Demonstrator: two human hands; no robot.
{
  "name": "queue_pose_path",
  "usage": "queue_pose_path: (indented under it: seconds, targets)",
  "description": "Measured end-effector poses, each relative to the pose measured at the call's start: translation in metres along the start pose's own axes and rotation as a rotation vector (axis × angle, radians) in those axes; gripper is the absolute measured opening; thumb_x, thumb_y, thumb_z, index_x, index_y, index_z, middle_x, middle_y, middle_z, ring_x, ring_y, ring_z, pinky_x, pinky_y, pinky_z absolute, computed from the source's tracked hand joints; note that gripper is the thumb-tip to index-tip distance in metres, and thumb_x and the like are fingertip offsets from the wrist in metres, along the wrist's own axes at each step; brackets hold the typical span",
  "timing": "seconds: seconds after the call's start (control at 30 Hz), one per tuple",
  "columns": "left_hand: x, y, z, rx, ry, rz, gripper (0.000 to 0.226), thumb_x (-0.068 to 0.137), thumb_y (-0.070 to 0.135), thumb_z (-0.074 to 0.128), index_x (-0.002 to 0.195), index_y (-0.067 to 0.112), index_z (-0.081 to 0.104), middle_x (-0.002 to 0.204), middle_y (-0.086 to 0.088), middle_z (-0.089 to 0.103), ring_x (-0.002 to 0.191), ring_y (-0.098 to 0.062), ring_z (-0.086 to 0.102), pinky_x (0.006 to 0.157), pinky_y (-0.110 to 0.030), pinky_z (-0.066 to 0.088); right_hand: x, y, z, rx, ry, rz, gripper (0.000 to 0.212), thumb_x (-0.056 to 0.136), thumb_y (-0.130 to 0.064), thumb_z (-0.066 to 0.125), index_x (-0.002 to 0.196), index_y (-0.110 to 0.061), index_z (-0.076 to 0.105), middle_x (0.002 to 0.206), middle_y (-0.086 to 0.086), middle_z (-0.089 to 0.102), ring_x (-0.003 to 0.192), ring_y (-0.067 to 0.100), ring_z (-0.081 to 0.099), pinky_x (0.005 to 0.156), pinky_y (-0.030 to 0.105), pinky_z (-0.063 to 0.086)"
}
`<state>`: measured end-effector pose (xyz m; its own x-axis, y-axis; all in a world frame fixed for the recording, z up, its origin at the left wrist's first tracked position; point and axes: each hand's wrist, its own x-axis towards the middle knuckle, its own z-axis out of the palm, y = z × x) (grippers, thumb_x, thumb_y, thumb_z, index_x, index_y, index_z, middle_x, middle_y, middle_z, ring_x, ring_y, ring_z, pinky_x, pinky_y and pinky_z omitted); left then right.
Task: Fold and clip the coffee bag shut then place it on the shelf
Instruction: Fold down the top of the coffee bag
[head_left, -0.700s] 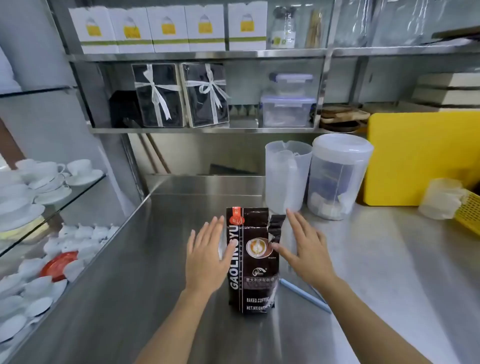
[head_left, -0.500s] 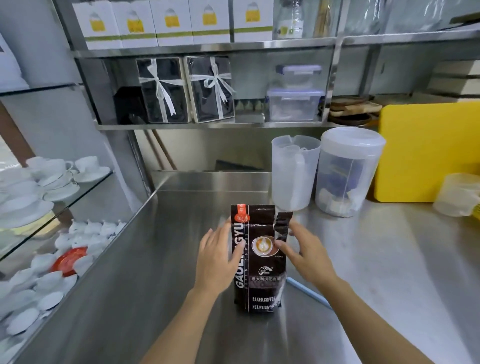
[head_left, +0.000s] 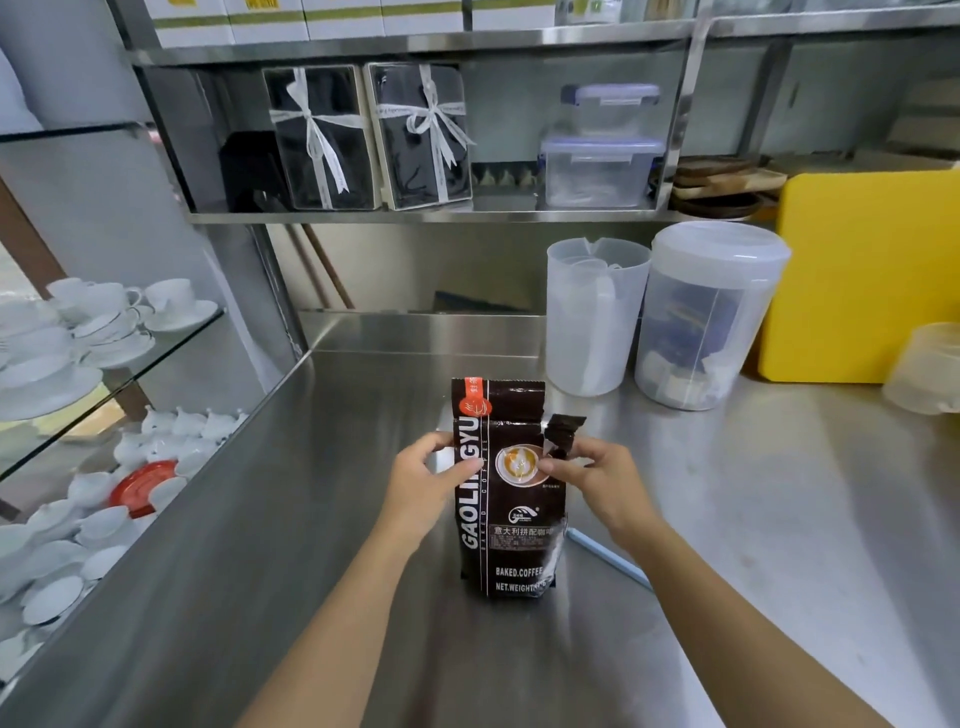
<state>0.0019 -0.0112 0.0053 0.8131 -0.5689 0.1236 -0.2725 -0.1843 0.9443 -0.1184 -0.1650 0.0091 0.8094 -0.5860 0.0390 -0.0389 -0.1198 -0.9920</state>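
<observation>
Head view, listed near to far. Two bare forearms enter from the bottom edge. Left hand (head_left: 423, 480): closed on the left edge of the coffee bag (head_left: 511, 499), thumb across the front. Right hand (head_left: 597, 480): pinching the bag's right edge just below a torn flap (head_left: 563, 431) of the top, thumb on the front. Half a second ago both hands were spread flat on either side of the bag and barely touching it; they have since closed onto it, so by my reading the bag is now secured and the folding step can start, though no fold is made yet and the top stands upright and open at the tear. Coffee bag: dark, printed, standing upright on the steel bench (head_left: 727, 519), near the middle. Pale blue bar (head_left: 608, 564): lying on the bench just behind and right of the bag, partly hidden by the right forearm; probably the clip, cannot be confirmed. Further back: clear jug (head_left: 597, 317) and lidded clear tub (head_left: 711, 317), side by side; yellow board (head_left: 862, 275) leaning at the right. Shelf (head_left: 415, 215) above the bench rear: two ribboned dark boxes (head_left: 374, 137), stacked clear containers (head_left: 602, 150); free space between them looks sufficient for the bag. Left edge: glass shelves with white cups (head_left: 104, 322), distorted by the wide lens. Upper shelf contents cut off by the frame. Back of the bag and fingers behind it not visible.
</observation>
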Motion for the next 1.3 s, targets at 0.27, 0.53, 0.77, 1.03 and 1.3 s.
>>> queue_pose_path:
  seconds: [0.27,0.53,0.77,1.03,1.3]
  targets:
    - [0.023,-0.021,-0.003,0.056,-0.030,-0.098,0.035,0.047,0.048,0.080,0.079,0.042,0.065,0.113,0.007,0.059,0.117,-0.019,0.045,0.103,-0.045,0.033,0.016,0.009,0.001,0.045,0.067,0.014,0.013,0.068,0.008,0.069,0.060,0.011,0.060,0.052,-0.008,0.057,0.057,0.006,0.056,0.059,0.014,0.050]
    - [0.054,-0.013,-0.005,-0.161,0.080,0.037,0.017,0.060,0.013,0.081,0.065,0.005,0.067,0.093,-0.006,0.061,0.097,-0.014,0.056,0.093,-0.019,0.036,0.032,-0.004,0.015,0.051,0.196,-0.104,0.015,0.052,-0.022,0.084,0.049,-0.018,0.070,0.061,-0.003,0.041,0.069,0.021,0.042,0.078,0.049,0.043]
    - [0.056,-0.030,0.003,0.413,0.332,0.151,0.036,0.070,0.052,0.054,0.089,0.023,0.061,0.089,0.007,0.061,0.091,-0.016,0.050,0.072,-0.028,0.015,0.038,0.016,0.061,-0.279,0.377,-0.107,0.044,0.065,-0.015,0.078,0.036,-0.027,0.048,0.052,-0.008,0.044,0.066,0.007,0.040,0.076,0.048,0.030]
    - [0.021,-0.041,0.039,0.794,0.305,0.388,0.043,0.070,0.050,0.051,0.096,0.020,0.066,0.086,-0.004,0.060,0.086,-0.020,0.040,0.083,-0.036,0.026,0.040,0.005,0.069,-0.340,0.342,-0.095,0.031,0.069,-0.029,0.075,0.047,-0.034,0.054,0.067,-0.004,0.046,0.088,0.019,0.042,0.077,0.030,0.019]
    - [0.029,-0.051,0.037,0.785,0.529,0.541,0.019,0.076,0.028,0.056,0.061,0.020,0.065,0.061,0.001,0.057,0.070,-0.015,0.038,0.075,-0.033,0.024,0.031,0.042,0.053,-0.791,0.324,-0.365,0.019,0.076,-0.036,0.062,0.083,-0.022,0.072,0.079,-0.011,0.058,0.081,0.007,0.036,0.071,0.024,0.017]
